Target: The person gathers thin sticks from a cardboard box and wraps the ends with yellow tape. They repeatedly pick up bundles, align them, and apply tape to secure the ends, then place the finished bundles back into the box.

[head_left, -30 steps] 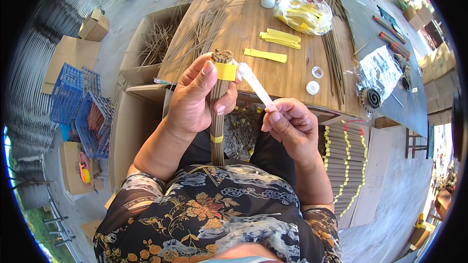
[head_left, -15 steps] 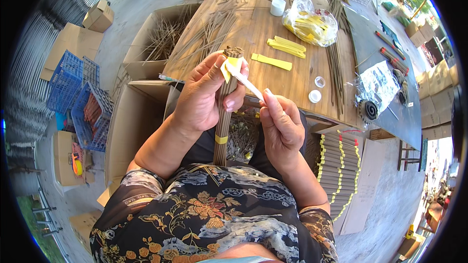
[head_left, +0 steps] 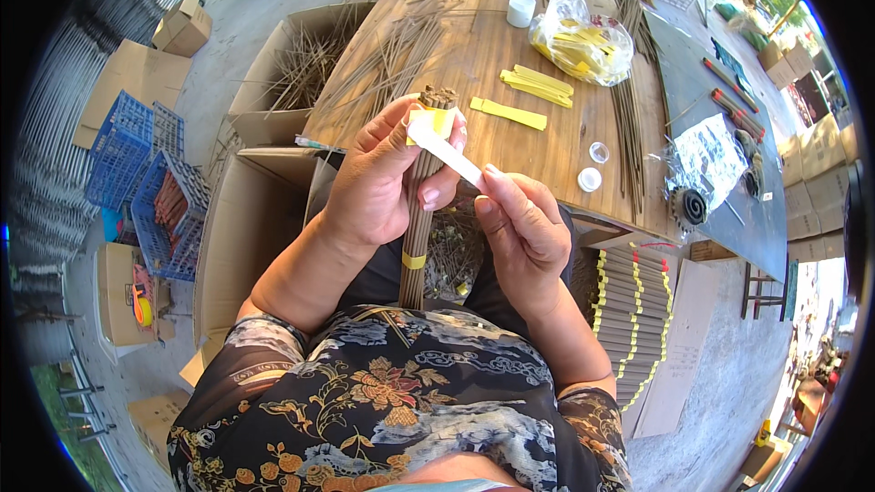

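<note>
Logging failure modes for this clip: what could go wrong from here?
1. The white flat stick in the right hand overlaps the upper yellow band; a hard push might skew it.
2. The left hand alone grips the stick bundle near its top; if that hold slackens, the ends could slip out of line.
3. The left hand partly hides the upper band, so a loose edge there could go unnoticed.

We see a wooden bench (head_left: pixel 524 155) beside a grey-topped bench (head_left: pixel 764 219) on a pale grey floor (head_left: pixel 729 337); a ribbed grey wall (head_left: pixel 114 23) rises at our left; daylight (head_left: pixel 807 296) brightens the right.
</note>
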A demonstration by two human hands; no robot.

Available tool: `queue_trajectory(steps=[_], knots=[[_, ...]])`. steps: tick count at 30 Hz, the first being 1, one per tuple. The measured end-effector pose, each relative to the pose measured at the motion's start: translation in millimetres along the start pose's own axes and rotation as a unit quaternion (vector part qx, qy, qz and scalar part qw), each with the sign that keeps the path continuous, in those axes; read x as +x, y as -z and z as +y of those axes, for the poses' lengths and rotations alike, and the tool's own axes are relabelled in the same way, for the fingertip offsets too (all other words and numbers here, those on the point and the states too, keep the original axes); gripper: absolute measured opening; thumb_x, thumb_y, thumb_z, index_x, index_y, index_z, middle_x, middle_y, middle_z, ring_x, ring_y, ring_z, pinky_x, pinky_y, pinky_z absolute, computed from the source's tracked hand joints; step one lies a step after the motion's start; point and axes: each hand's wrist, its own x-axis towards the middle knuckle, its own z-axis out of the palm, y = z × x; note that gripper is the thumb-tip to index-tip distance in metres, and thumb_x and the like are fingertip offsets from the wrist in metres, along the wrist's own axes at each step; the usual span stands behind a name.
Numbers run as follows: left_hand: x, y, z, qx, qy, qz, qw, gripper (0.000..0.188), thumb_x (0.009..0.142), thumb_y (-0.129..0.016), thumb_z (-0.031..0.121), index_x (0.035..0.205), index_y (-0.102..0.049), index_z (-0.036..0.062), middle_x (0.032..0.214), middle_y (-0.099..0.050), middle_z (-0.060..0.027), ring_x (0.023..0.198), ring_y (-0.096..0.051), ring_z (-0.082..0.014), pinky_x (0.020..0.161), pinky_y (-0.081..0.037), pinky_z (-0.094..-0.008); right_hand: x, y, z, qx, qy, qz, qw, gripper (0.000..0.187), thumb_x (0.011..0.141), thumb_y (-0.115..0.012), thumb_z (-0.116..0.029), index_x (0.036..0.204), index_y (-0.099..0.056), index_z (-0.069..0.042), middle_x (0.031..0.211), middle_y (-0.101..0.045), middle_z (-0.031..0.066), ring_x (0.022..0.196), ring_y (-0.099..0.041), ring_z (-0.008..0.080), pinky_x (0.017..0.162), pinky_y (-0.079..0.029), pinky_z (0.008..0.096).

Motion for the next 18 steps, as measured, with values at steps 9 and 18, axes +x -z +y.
queue_trajectory(steps=[9, 18], knots=[[0, -7, 1, 0.038, 0.020, 0.004, 0.999, 0.024, 0.092, -0.045, 0.024, 0.106, -0.052, 0.0061, 0.091, -0.055, -0.0112, 0.053, -0.048, -0.0137, 0.047, -0.037, -0.0234, -1, 1, -1, 0.025, -0.034, 0.042, 0.998, 0.030, 0.077, -0.063, 0.004, 0.106, -0.059, -0.001, 0.095, -0.061, 0.0127, 0.082, -0.059, 0.0174, 0.070, -0.046, 0.0240], [12, -12, 9, 0.120, 0.004, 0.006, 0.993, 0.031, 0.091, -0.046, 0.031, 0.103, -0.051, 0.0040, 0.089, -0.050, -0.0099, 0.051, -0.043, -0.0100, 0.044, -0.033, -0.0206, -21, 54, 44, 0.036, -0.223, 0.237, 0.945, 0.015, 0.088, -0.053, -0.010, 0.092, -0.057, 0.003, 0.072, -0.058, 0.0061, 0.060, -0.051, 0.0086, 0.055, -0.043, 0.0201]])
